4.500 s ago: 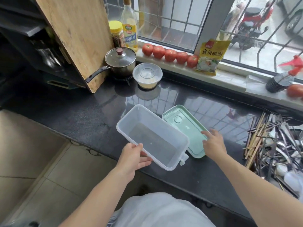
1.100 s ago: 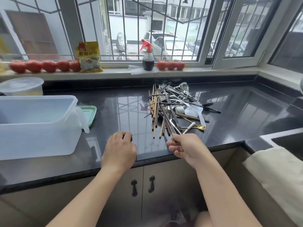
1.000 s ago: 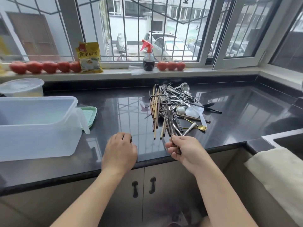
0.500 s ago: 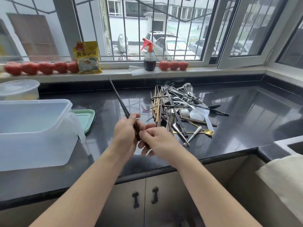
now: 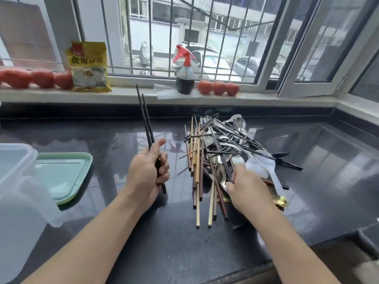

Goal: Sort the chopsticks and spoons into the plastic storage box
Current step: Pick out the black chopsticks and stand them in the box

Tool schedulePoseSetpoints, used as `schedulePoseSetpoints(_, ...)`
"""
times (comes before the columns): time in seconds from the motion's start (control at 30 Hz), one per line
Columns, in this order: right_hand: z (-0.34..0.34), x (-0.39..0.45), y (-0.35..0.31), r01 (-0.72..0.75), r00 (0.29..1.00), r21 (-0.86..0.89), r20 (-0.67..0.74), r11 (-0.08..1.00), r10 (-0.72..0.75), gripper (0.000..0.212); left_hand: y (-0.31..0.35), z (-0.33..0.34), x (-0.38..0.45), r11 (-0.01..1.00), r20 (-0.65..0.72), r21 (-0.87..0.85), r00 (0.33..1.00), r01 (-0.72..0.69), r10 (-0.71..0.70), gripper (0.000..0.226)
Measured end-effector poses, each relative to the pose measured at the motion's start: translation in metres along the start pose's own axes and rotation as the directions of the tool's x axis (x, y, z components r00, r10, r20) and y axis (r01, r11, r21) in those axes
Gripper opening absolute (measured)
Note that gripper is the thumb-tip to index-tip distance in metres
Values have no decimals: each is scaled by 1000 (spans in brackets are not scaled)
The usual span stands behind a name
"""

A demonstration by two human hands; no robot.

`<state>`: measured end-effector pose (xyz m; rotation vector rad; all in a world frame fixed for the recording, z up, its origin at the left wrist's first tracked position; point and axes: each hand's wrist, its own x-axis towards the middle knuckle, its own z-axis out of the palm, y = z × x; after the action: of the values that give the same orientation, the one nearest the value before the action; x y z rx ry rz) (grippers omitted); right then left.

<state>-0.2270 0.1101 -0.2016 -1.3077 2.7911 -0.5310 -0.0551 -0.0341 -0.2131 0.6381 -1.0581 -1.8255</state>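
Black chopsticks [image 5: 146, 121], a pair, stood nearly upright, clenched in the left hand [image 5: 148, 173] above the dark tabletop [image 5: 328, 181]. Right hand [image 5: 247, 188] pinched one black chopstick within the mixed utensil pile [image 5: 221, 152]. Plastic storage box [image 5: 18, 201] sat at far left, green lid [image 5: 63, 175] beside it.

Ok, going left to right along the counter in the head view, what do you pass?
Plastic storage box → green lid → left hand holding two dark chopsticks → wooden chopsticks → right hand in the pile → white spoon.
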Motion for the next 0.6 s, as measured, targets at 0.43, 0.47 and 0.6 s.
schedulePoseSetpoints(0.43, -37, -32, 15, -76, 997, 129, 17, 989, 75, 33, 3, 4, -14, 991, 37, -62, 992, 120, -118, 29)
schedulePoseSetpoints(0.47, -41, -40, 19, -78, 997, 185, 43, 980, 71, 32, 4, 6, -16, 991, 43, -53, 992, 122, -120, 30)
schedulePoseSetpoints(0.6, -58, -65, 18, -49, 996, 484, 93, 874, 5, 25, 3, 11, -21, 991, 58, -42, 990, 129, -126, 32)
